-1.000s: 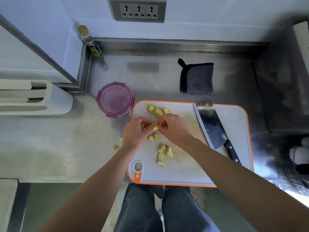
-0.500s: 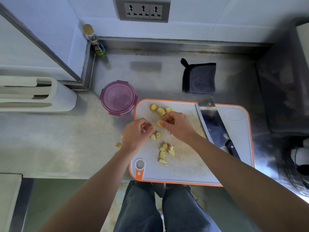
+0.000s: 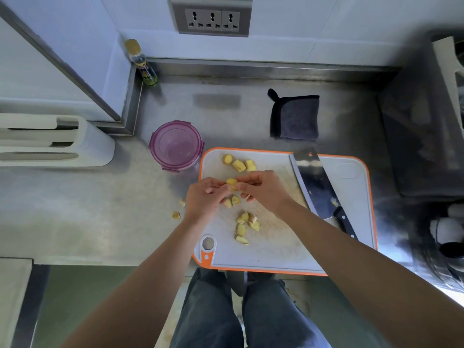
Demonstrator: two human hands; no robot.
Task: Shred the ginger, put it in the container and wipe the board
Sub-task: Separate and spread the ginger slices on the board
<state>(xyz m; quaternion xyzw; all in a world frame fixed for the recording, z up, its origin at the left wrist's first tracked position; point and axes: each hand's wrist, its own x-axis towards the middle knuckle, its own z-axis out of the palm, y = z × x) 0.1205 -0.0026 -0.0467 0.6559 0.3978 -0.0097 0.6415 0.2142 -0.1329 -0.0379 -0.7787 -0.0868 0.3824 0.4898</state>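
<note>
- Both hands meet low over the far-left part of the board [image 3: 288, 249]. The left hand [image 3: 204, 197] and right hand [image 3: 263, 189] each pinch the same ginger piece [image 3: 231, 182] between thumb and curled fingers. Neither holds anything else.
- Step in hand, as I judge it: pulling one chunk apart into shreds by hand. The cleaver [image 3: 315, 182] lies flat on the right side of the board, untouched.
- The other ginger chunks [image 3: 239, 165] are all on the board: a group near the far edge, two just under the hands, a cluster nearer the person. Two stray bits [image 3: 175, 215] sit off the board on the worktop [image 3: 100, 202], left of the left hand.
- The container [image 3: 175, 146] stands just beside the board's far-left corner. Its purple clip lid looks to be on, and I see no ginger inside.
- To do it well: grip close to the split line and pull along the fibres, not across, so strips come off long rather than crumbling.
- Work low and over the board's middle. The strays suggest bits flick off the left edge.
- Drop finished shreds in one spot, apart from the whole chunks, for an easy scoop.
- The chunks look thick, so hand-tearing probably gives coarse strips. The cleaver would cut finer.
- Ahead: the lid has to come off, and the strays need collecting. The folded cloth [image 3: 296, 118] waits beyond the board's far edge.
</note>
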